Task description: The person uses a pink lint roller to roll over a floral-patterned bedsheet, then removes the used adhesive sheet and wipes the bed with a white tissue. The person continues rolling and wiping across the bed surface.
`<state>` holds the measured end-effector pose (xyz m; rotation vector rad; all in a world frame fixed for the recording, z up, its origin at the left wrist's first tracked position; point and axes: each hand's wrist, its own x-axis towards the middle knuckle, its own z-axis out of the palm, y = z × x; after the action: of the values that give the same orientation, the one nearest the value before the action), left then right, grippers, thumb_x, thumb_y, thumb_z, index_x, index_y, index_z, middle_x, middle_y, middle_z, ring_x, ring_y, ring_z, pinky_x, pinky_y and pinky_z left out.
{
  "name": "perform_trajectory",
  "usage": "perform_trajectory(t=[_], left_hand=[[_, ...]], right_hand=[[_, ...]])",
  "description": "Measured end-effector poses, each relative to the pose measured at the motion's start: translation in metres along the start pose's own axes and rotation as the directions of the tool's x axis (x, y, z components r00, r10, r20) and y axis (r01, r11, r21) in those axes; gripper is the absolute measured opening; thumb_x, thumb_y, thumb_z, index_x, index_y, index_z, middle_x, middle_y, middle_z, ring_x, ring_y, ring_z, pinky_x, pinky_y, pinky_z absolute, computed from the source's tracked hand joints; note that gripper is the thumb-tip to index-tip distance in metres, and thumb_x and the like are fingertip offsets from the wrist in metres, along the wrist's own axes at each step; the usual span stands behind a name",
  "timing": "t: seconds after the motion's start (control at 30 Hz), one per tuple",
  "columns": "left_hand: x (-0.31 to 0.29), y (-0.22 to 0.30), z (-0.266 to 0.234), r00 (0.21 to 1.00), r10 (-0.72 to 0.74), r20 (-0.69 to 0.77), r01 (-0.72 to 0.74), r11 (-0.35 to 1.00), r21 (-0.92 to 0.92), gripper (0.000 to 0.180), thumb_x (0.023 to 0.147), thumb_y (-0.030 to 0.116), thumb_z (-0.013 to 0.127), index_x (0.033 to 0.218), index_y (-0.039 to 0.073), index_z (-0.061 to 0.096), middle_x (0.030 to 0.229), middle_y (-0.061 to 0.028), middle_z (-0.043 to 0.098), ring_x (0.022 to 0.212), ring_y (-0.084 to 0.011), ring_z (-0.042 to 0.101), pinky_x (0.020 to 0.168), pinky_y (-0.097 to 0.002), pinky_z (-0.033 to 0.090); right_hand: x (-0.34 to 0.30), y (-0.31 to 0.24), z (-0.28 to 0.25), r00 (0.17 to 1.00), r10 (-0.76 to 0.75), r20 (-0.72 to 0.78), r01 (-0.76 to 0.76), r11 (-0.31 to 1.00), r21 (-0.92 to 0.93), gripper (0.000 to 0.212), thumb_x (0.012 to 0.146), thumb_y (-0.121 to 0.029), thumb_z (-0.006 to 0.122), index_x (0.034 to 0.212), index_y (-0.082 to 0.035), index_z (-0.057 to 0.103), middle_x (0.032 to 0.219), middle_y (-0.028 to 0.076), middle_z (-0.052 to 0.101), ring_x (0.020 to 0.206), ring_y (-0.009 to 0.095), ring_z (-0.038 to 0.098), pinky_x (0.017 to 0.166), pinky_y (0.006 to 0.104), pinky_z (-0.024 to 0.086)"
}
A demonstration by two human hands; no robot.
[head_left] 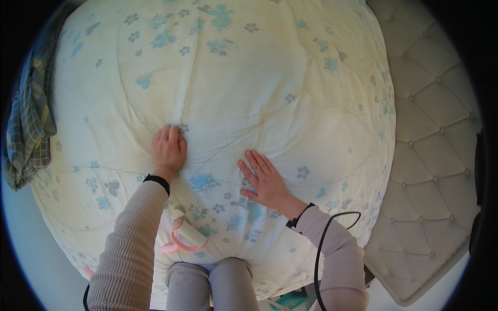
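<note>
A pale cream bed sheet (223, 98) printed with blue and grey flowers covers the bed in front of me. My left hand (169, 149) rests on it left of the middle, fingers together and curled down onto the cloth; their tips are hidden. Creases run out across the sheet around that hand. To the right and slightly nearer, my right hand (265, 181) lies flat with its fingers spread, touching the fabric and holding nothing. A lint roller (191, 233) with a white roll and pink handle lies on the sheet near my knees, beside my left forearm.
A tufted grey-beige headboard (428, 124) borders the bed on the right. Bunched dark checked cloth (32, 124) hangs at the left edge. A black cable (320, 249) loops by my right forearm. Something teal (291, 299) shows below the bed's near edge.
</note>
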<state>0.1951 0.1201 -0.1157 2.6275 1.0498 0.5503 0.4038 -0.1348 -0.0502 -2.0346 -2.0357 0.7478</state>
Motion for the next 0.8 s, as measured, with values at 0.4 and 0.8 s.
perform_trajectory(t=[0.4,0.8], left_hand=[[-0.001,-0.001,-0.001,0.999,-0.011,0.037,0.01,1.0,0.023,0.009,0.087,0.014,0.059,0.093,0.008,0.058,0.096,-0.0121,0.062,0.089,-0.033,0.061,0.078,-0.0433,0.051],[0.0,0.001,-0.001,1.0,0.001,0.003,-0.001,1.0,0.013,0.008,0.087,0.013,0.059,0.09,0.007,0.056,0.09,-0.0123,0.06,0.086,-0.0333,0.061,0.075,-0.0436,0.05]], right_hand=[[0.058,0.09,-0.04,0.918,0.248,-0.31,-0.311,0.935,-0.17,0.082,0.09,-0.038,0.065,0.154,0.0,0.03,0.16,0.02,0.032,0.147,0.037,0.03,0.12,0.0513,0.024],[-0.011,-0.022,0.026,0.88,0.125,-0.458,-0.163,0.986,-0.044,0.04,0.081,-0.014,0.072,0.116,-0.001,0.059,0.138,0.018,0.058,0.133,0.033,0.052,0.113,0.0478,0.038]])
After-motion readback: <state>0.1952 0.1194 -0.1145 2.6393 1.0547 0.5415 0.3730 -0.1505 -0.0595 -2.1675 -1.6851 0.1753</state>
